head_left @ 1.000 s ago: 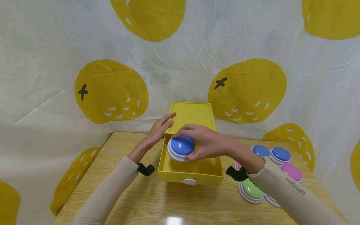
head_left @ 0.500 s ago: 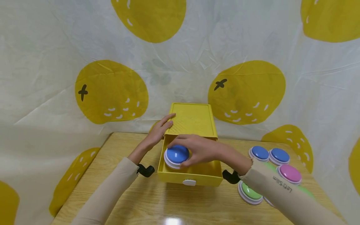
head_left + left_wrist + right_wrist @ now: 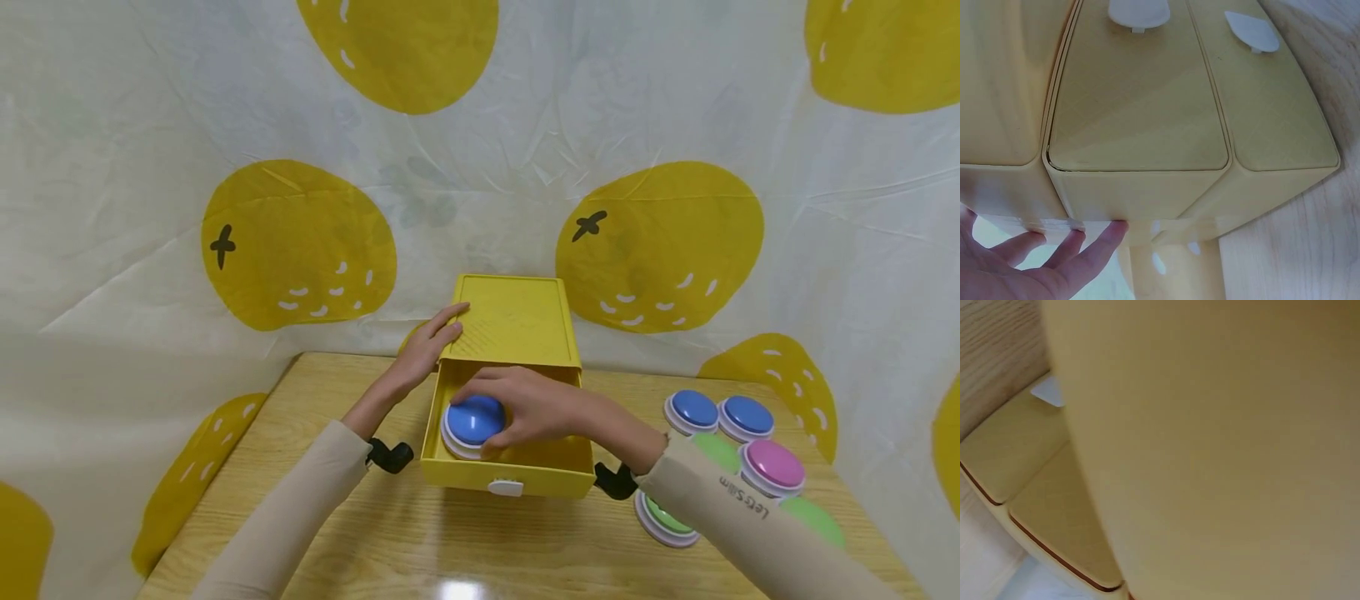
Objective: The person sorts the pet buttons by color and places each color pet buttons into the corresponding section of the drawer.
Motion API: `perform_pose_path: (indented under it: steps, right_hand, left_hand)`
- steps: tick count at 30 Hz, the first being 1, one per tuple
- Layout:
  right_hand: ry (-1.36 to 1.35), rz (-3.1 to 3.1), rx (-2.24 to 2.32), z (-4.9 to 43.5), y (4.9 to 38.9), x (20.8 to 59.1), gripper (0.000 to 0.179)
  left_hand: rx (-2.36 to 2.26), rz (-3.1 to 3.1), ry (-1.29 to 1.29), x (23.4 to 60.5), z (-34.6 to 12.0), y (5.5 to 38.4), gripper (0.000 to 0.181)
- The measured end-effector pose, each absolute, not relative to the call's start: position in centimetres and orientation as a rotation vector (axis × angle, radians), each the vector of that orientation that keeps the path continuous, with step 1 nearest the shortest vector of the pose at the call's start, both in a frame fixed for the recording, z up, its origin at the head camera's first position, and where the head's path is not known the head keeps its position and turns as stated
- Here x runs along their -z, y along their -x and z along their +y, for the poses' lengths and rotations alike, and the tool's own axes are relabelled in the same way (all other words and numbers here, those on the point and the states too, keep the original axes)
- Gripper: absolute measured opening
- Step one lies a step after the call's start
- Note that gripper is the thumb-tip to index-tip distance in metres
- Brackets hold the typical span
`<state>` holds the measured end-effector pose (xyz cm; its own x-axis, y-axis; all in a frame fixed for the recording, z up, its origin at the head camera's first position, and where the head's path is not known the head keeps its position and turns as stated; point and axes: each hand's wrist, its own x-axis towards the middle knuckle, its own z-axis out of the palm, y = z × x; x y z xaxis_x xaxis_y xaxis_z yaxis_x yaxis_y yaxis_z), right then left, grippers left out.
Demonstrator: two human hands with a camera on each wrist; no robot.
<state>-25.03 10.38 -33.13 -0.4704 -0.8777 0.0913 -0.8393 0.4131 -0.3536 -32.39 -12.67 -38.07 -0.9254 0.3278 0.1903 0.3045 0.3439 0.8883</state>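
Note:
My right hand (image 3: 528, 406) reaches into the pulled-out top drawer (image 3: 459, 475) of a yellow drawer cabinet (image 3: 517, 321). It grips a blue push-button buzzer (image 3: 477, 419) with a white base, fingers on the far edge and thumb on the near one. The buzzer is low in the drawer's left part; whether its base touches the bottom is hidden. My left hand (image 3: 420, 354) rests on the cabinet's left top edge with extended fingers. In the left wrist view its fingers (image 3: 1094, 259) touch the cabinet's side. The right wrist view shows mostly the drawer wall (image 3: 1222, 456), no hand.
Several buzzers stand on the wooden table (image 3: 360, 533) at the right: blue ones (image 3: 748, 414), a pink one (image 3: 776, 462) and green ones (image 3: 813, 521), partly behind my right sleeve (image 3: 735, 492). A fruit-patterned cloth (image 3: 480, 192) hangs behind the cabinet. Lower drawers (image 3: 1141, 106) are closed.
My right hand has lowered the blue buzzer toward the drawer's front, then shifted it slightly right. My left hand stays on the cabinet.

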Motion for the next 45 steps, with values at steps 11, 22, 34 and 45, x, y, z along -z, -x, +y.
perform_pose_path:
  steps: [11, 22, 34, 45]
  right_hand:
    - [1.581, 2.566, 0.531, 10.6, 25.2, 33.8, 0.061]
    - [1.695, 2.594, 0.818, 13.1, 25.2, 32.5, 0.058]
    - [1.308, 2.933, 1.109, 23.8, 26.6, 30.9, 0.052]
    - [0.592, 3.055, 1.144, 33.7, 28.9, 36.0, 0.053]
  left_hand:
    - [-1.682, 2.533, -0.595, 37.8, -12.6, 32.2, 0.050]
    - [-1.683, 2.541, -0.598, 38.2, -12.8, 32.3, 0.050]
    - [-1.738, 2.504, -0.607, 38.1, -12.5, 32.2, 0.050]
    - [-1.721, 2.504, -0.604, 38.1, -12.6, 32.1, 0.050]
